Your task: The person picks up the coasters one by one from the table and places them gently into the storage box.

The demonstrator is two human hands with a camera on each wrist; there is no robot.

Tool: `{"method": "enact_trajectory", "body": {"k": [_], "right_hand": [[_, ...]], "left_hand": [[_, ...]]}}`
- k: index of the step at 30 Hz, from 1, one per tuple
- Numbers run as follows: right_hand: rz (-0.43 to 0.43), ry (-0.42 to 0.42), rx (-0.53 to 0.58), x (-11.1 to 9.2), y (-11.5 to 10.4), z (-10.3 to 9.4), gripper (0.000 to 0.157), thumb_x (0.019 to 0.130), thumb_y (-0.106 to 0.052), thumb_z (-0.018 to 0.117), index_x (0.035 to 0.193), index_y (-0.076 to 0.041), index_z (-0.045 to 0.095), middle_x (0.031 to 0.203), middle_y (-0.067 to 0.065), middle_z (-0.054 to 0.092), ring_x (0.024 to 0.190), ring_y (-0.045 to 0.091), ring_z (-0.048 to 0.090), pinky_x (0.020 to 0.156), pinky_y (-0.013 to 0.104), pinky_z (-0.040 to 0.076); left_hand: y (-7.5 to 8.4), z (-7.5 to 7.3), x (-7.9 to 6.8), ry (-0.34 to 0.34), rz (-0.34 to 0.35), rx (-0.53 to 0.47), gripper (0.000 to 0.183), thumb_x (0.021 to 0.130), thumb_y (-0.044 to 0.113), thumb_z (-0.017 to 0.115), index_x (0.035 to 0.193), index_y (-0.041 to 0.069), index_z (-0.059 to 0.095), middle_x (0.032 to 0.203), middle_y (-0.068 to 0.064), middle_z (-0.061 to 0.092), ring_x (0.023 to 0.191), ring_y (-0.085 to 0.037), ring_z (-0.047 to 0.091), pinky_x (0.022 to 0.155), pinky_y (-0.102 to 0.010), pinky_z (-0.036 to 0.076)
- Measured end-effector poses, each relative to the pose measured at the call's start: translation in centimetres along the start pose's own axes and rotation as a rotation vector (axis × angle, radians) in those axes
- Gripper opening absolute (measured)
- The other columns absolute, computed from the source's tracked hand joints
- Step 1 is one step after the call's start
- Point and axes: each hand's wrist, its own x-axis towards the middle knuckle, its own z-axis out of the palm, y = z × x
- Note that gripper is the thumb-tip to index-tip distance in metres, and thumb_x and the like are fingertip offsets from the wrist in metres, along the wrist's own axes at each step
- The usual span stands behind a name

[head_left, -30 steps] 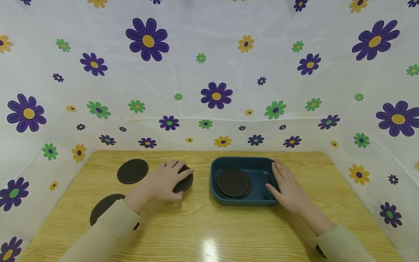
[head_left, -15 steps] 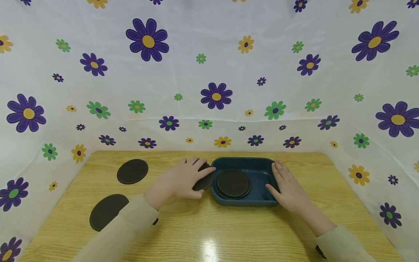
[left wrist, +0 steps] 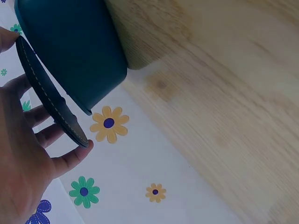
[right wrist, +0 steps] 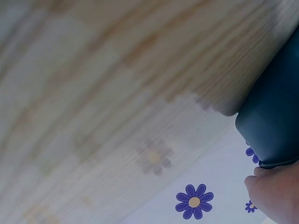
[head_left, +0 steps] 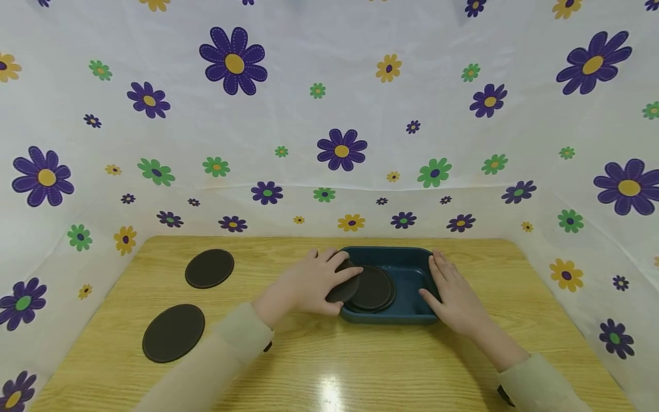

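Two black discs lie flat at left on the wooden table (head_left: 401, 366), which we read as a dial centred on the blue tray (head_left: 391, 320), with twelve o'clock toward the flowered curtain (head_left: 288, 120). We find the front disc (head_left: 173, 333) between eight and nine o'clock, and the rear disc (head_left: 209, 268), smaller in appearance, near nine, both well apart from the tray. Next we meet the left hand (head_left: 309, 281) at nine o'clock, its thumb and fingers clamped on the edges of a held disc (head_left: 343, 289). We see that disc tilted over the tray's nine o'clock rim; whether it touches the discs below, we cannot tell. Inside the tray, toward nine o'clock, we note a stack of discs (head_left: 376, 286), the lower edge showing beneath the top one. At three o'clock we see the right hand (head_left: 455, 297) resting on the tray's rim, fingers extended and together, thumb apart.
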Motion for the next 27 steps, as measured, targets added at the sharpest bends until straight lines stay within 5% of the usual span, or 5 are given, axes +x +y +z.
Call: {"method": "enact_trajectory", "body": {"k": [27], "right_hand": [[0.0,0.019,-0.009,0.0,0.0,0.1,0.078,0.107,-0.034,0.059,0.161,0.014,0.029,0.172,0.032,0.022,0.161,0.049,0.022,0.131,0.06,0.022]], "left_hand": [[3.9,0.4,6.4,0.012,0.048,0.079,0.077,0.097,0.065,0.057,0.166,0.036,0.036,0.162,-0.002,0.045,0.147,-0.024,0.044,0.115,-0.051,0.046]]}}
